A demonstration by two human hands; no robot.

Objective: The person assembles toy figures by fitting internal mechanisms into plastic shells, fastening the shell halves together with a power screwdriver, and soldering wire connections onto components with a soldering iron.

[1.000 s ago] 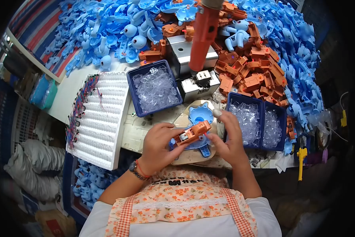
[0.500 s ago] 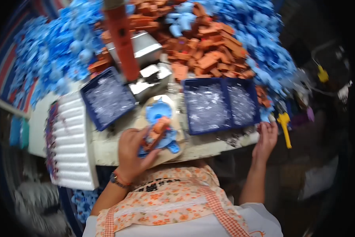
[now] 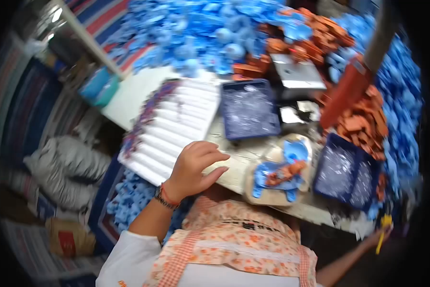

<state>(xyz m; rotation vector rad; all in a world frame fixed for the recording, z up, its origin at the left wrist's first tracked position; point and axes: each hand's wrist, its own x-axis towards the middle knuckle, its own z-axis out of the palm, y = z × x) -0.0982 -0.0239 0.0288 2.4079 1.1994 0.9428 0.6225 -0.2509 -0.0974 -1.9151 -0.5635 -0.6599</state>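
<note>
My left hand (image 3: 194, 167) hovers with fingers apart and nothing in them, between the white ridged foam tray (image 3: 174, 129) and a pale board (image 3: 271, 196). On the board lies a light-blue plastic piece (image 3: 295, 150), with an orange piece (image 3: 287, 173) on its lower part. Far to the lower right, my right hand (image 3: 381, 234) is at a yellow tool (image 3: 384, 229); its fingers are small and blurred, so its grip is unclear.
A blue tray of small clear parts (image 3: 251, 109) and a divided blue tray (image 3: 347, 171) flank the board. Blue pieces (image 3: 191, 33) and orange pieces (image 3: 361, 119) are heaped behind. An orange-red hanging tool (image 3: 344, 93) slants over the table. Blue parts (image 3: 133, 196) fill a bin below.
The view has swung left. My left hand has let go of the orange and blue pieces and moved left off the board. My right hand has moved from the table's right edge to the yellow tool.
</note>
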